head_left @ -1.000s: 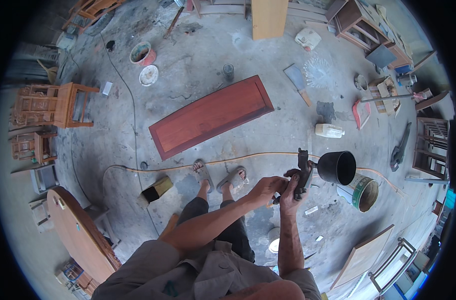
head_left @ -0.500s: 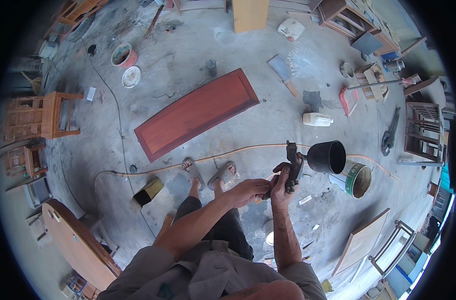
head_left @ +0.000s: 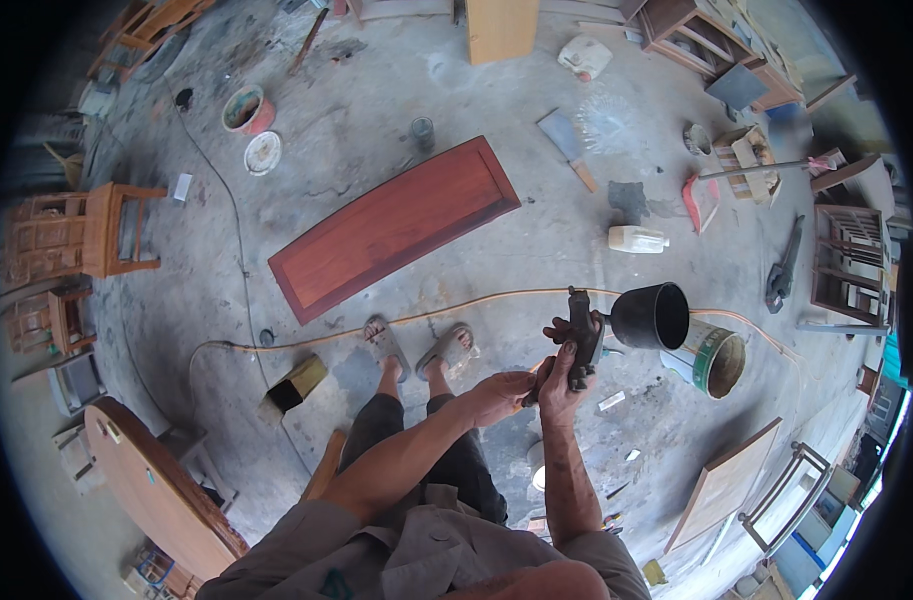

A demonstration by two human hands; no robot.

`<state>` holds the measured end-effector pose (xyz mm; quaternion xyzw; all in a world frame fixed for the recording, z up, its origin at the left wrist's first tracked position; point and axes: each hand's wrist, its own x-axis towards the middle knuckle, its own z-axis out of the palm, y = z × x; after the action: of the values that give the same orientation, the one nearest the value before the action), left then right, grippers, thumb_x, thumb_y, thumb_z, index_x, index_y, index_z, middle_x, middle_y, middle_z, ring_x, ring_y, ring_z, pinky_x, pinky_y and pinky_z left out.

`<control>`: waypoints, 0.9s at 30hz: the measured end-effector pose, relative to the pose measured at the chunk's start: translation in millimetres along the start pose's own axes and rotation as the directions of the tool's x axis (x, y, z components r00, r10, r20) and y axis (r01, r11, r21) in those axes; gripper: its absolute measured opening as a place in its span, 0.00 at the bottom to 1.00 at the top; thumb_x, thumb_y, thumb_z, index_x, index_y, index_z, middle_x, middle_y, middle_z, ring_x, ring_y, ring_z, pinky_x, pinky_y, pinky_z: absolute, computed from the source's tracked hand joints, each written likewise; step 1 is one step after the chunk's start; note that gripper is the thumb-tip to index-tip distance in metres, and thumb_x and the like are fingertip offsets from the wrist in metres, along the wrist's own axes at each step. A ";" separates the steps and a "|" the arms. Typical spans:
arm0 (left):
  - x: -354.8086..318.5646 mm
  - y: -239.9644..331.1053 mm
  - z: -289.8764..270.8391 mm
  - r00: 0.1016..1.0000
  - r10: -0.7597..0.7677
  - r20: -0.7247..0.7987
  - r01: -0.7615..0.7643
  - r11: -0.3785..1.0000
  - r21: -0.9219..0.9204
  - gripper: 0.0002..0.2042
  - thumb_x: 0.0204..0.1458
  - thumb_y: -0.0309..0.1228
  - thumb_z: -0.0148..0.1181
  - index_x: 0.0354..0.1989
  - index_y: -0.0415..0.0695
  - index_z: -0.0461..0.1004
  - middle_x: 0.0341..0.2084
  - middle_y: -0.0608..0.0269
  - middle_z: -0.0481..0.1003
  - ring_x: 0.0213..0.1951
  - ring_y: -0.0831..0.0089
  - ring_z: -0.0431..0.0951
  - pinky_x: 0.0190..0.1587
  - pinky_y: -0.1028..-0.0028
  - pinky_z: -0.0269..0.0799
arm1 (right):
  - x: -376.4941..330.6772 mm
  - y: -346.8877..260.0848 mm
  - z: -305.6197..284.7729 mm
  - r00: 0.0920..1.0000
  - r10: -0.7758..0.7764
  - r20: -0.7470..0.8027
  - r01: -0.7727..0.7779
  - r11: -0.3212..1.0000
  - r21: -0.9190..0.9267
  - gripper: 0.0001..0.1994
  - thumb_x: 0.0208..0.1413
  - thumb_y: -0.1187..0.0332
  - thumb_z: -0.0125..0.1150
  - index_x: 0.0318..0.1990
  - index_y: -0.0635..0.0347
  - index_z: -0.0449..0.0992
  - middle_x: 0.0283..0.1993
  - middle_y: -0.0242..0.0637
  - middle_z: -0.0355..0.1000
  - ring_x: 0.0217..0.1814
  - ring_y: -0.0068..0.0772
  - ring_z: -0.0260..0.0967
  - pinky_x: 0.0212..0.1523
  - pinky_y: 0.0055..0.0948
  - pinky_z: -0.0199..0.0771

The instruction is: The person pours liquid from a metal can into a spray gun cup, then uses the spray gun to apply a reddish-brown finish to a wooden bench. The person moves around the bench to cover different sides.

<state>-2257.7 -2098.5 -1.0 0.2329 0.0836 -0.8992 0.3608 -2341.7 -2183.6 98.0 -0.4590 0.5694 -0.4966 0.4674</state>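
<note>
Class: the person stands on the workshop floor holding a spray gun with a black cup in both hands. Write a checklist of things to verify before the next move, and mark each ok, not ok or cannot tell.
1. Right hand grips the spray gun body: ok.
2. Left hand at the gun's lower end, beside the right hand: ok.
3. Black cup is tipped on its side, mouth showing; whether it holds any liquid: cannot tell.
4. Orange hose lies on the floor just ahead of the sandalled feet: not ok, trip risk.
5. Red-brown panel lies flat with nothing on it: ok.
6. Open paint can stands close under the cup: ok.
</note>
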 end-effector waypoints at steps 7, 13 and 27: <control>2.8 -5.2 -11.8 0.997 0.067 -0.022 -0.067 0.998 0.021 0.12 0.61 0.44 0.63 0.47 0.52 0.80 0.35 0.78 0.76 0.38 0.81 0.69 0.41 0.74 0.60 | 0.1 6.3 1.9 0.998 0.042 0.049 -0.040 0.998 -0.045 0.27 0.70 0.62 0.52 0.70 0.66 0.56 0.34 0.36 0.73 0.18 0.13 0.58 0.19 0.17 0.57; 1.3 -2.9 -10.3 0.997 0.053 -0.057 -0.051 0.998 0.039 0.14 0.61 0.44 0.62 0.48 0.50 0.78 0.33 0.75 0.73 0.36 0.80 0.68 0.39 0.74 0.59 | 0.7 31.3 -10.2 0.994 0.076 0.077 -0.066 0.990 -0.127 0.26 0.65 0.69 0.53 0.69 0.69 0.60 0.44 0.41 0.73 0.35 0.25 0.70 0.39 0.25 0.70; -6.4 19.8 -4.5 0.874 0.439 -0.209 -0.284 0.809 0.514 0.12 0.61 0.26 0.61 0.50 0.37 0.77 0.45 0.62 0.78 0.42 0.73 0.78 0.50 0.70 0.71 | 5.4 30.8 -7.0 0.983 0.124 0.132 -0.110 0.989 -0.103 0.28 0.60 0.76 0.55 0.69 0.67 0.62 0.40 0.33 0.71 0.39 0.22 0.68 0.43 0.24 0.72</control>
<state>-2238.4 -2107.6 -1.6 0.4661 -0.1254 -0.7563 0.4417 -2351.2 -2185.3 67.4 -0.4798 0.5846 -0.4076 0.5118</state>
